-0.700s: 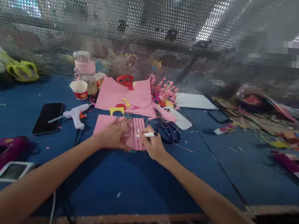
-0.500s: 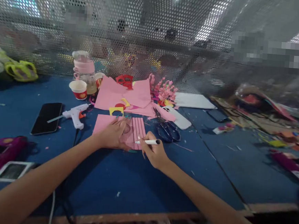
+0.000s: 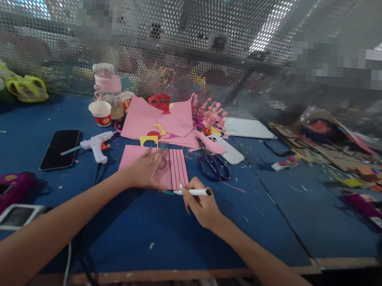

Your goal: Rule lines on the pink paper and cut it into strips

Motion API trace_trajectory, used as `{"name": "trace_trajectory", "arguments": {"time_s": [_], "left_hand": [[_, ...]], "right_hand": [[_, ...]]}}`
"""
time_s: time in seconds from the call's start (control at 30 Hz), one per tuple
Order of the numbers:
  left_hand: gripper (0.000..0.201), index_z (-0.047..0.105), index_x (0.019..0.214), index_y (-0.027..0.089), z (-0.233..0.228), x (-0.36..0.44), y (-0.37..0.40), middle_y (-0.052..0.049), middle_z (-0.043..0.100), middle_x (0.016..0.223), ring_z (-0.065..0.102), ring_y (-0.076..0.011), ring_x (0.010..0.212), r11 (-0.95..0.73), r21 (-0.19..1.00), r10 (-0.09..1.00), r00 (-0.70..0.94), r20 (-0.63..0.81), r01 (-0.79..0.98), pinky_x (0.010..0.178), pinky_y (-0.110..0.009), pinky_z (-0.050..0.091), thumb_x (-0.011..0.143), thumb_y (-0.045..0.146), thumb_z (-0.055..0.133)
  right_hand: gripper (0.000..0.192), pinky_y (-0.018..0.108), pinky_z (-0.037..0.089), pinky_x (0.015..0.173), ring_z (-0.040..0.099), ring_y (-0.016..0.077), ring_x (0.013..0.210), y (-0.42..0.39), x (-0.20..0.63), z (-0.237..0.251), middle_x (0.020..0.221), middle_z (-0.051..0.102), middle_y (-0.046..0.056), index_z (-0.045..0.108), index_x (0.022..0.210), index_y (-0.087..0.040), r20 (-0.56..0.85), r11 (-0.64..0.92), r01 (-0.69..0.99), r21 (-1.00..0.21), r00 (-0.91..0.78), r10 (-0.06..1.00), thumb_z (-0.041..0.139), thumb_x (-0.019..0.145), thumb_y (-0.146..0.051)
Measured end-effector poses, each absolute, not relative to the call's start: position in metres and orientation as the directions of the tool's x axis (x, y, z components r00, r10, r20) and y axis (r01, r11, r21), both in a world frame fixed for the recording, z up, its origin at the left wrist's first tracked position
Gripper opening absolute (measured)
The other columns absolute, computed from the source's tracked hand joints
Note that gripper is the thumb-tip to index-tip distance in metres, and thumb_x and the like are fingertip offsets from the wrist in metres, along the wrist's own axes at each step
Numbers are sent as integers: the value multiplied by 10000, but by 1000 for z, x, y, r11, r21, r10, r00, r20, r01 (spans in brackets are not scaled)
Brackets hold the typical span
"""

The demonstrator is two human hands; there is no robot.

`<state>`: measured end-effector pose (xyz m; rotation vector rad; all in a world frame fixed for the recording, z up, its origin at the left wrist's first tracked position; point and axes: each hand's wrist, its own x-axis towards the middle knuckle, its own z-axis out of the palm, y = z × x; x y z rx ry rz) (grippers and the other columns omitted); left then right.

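Pink paper (image 3: 131, 152) lies flat with several dark parallel lines running down its right part. Over it is a see-through plastic piece (image 3: 166, 174), perhaps a ruler or stencil, with teal at its near end. My left hand (image 3: 144, 170) spreads across paper and plastic, fingers toward the far edge and thumb at the near edge, pressing down. My right hand (image 3: 201, 205) pinches a white marker (image 3: 193, 191) with a black end. Its tip sits at the paper's near edge, beside the plastic's right side.
Behind the paper lie pink sheets (image 3: 143, 121) and yellow scraps (image 3: 149, 140). Dark-handled scissors (image 3: 214, 167) and a white phone (image 3: 228, 150) are to the right. Leftward are a glue gun (image 3: 96, 145), a black phone (image 3: 60, 149), a paper cup (image 3: 100, 113) and a purple tool (image 3: 8, 194).
My right hand has drawn the marker toward me, from partway along the lined part to the paper's near edge. A further dark line shows beside the plastic. My left hand stays in place.
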<state>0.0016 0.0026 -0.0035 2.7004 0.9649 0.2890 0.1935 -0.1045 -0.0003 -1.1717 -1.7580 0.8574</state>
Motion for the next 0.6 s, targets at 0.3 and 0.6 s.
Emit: {"name": "trace_trajectory", "arguments": {"time_s": [0.3,0.6], "left_hand": [[1004,304,1317,80,-1,-1,1,-258,404,1381,334,-360,1319,-764,299,622,776,104,572,1093,-517,167,618,761,543],[925,407,1194,65,0,0,-1,-270,402,1373,320,-369,1323,-738,326,644,761,80,591,1108,-509,145,588,743,579]], "right_hand": [[265,292,496,529,608,173,614,-63,204,12,685,597,21,524,856,-221,340,243,393,-887,198,919,459,834,-476],[252,402,522,617,607,236,765,-22,211,-2,896,604,63,487,847,-232,214,121,406,-906,192,958,588,670,-381]]}}
